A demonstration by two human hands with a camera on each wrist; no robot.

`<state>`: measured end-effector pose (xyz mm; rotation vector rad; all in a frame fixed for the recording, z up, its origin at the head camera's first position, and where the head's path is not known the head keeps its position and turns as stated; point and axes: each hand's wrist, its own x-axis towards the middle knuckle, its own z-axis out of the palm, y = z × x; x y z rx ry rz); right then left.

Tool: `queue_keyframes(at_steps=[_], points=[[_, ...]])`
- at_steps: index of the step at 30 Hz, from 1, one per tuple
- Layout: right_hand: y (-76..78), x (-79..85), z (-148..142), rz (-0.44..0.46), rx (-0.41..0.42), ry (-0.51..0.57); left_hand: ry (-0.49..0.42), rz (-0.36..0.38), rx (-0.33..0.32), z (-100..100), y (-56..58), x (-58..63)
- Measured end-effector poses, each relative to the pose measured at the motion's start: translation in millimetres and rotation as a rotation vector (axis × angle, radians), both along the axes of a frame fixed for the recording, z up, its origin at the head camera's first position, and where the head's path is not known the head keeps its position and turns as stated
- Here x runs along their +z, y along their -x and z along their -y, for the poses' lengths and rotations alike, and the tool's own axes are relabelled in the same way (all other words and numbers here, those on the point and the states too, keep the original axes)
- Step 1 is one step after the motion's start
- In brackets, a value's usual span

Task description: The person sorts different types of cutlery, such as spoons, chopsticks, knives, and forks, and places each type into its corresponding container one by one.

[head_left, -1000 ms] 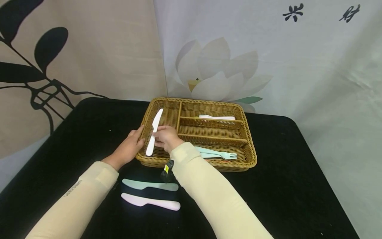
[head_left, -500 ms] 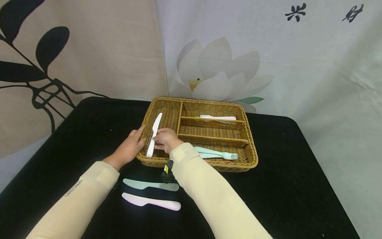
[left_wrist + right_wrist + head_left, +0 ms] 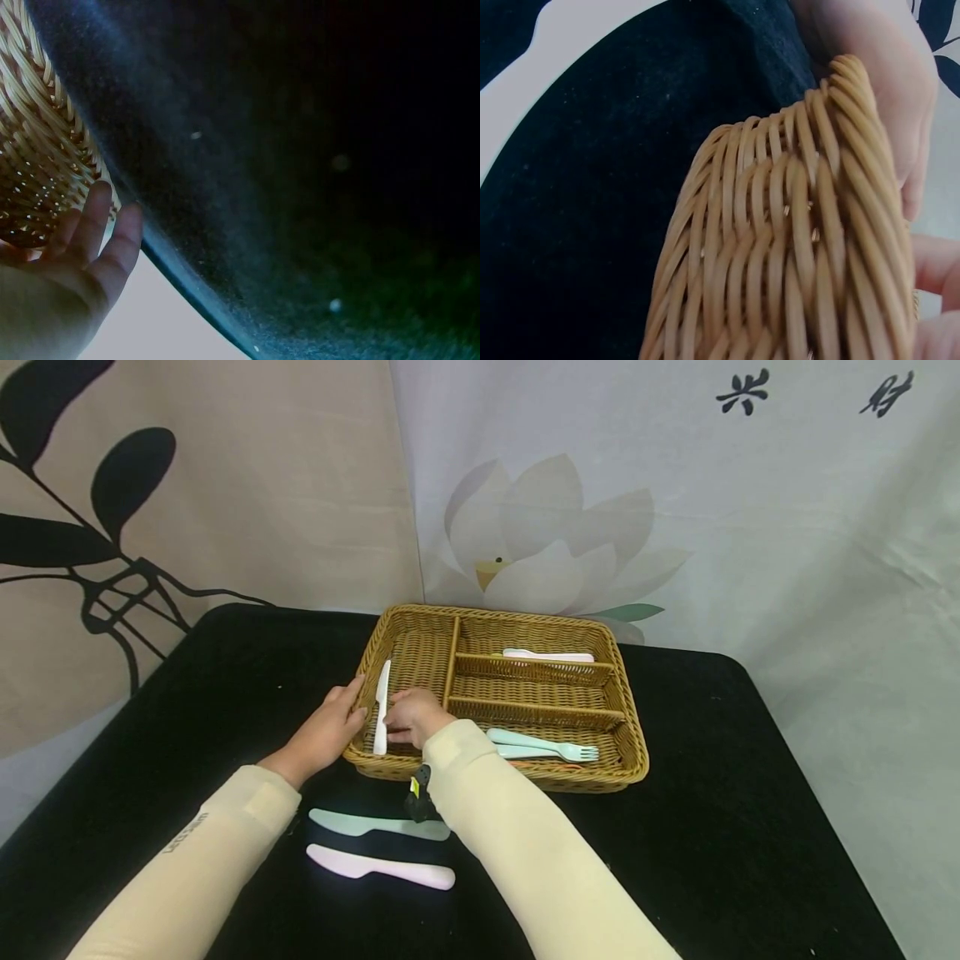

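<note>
A white knife (image 3: 381, 710) stands nearly lengthwise along the left wall of the wicker basket (image 3: 633, 718), inside its left compartment. Reaching in from the right, my right hand (image 3: 418, 717) pinches the knife by its handle, fingertips at its right side. My left hand (image 3: 326, 735) rests against the basket's left outer edge; in the left wrist view the fingers (image 3: 94, 217) extend along the woven wall. On the black table in front lie a mint green knife (image 3: 378, 825) and a pale pink knife (image 3: 378, 866), both with blades to the left.
Pale pink cutlery (image 3: 551, 656) lies in the basket's back right compartment. Mint green forks (image 3: 555, 747) and something orange lie in the front right one. Wooden dividers (image 3: 536, 710) separate the sections. A printed curtain (image 3: 787, 527) hangs behind the black table (image 3: 750, 827).
My right hand has lowered the white knife into the left compartment, and the knife has turned to line up with the left wall. My left hand stays in place.
</note>
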<state>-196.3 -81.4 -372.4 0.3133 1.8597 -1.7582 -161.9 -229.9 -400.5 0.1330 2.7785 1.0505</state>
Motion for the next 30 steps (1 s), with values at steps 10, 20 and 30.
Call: queue_keyframes(at_steps=[10, 20, 30], points=[[18.3, -30.5, 9, -0.007, 0.008, -0.014, 0.018, 0.005, 0.011, -1, 0.9, 1.1], [-0.7, -2.4, 1, -0.022, 0.009, -0.018, 0.027, 0.004, 0.011, -2, 0.4, 2.8], [-0.5, 0.7, 1, -0.060, 0.027, -0.049, 0.025, 0.006, 0.007, -1, 0.2, 2.4]])
